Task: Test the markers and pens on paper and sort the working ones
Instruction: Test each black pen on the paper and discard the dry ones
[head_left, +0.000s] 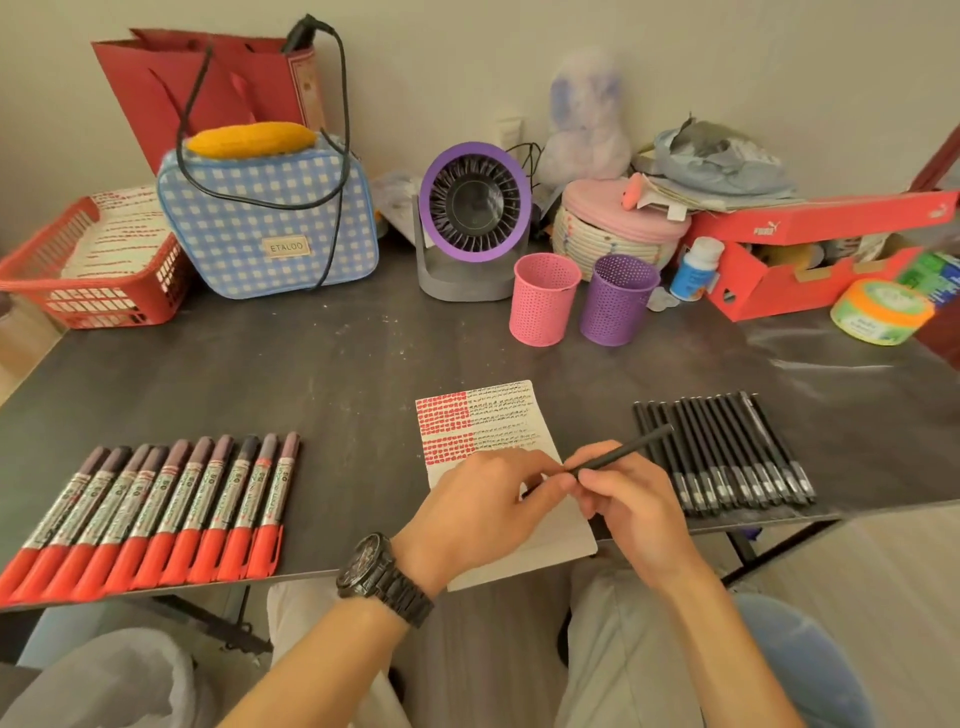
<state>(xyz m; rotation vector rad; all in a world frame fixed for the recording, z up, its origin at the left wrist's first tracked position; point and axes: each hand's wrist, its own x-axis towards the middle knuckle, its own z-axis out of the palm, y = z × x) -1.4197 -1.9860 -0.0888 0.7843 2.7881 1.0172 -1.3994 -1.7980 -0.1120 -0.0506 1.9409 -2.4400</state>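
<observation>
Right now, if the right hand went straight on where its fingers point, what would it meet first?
Probably the left hand, just ahead, pinching the low end of the black pen the right hand grips; whether they touch is unclear.

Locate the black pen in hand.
Head view, centre-right: the black pen is gripped by the right hand, left hand pinching its lower end, over the right edge of the paper, beside the row of black pens.

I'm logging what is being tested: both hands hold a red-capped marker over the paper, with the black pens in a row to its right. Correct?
Not quite: the head view shows the left hand and right hand holding a black pen, not a red-capped marker, over the paper. The row of black pens does lie to its right.
</observation>
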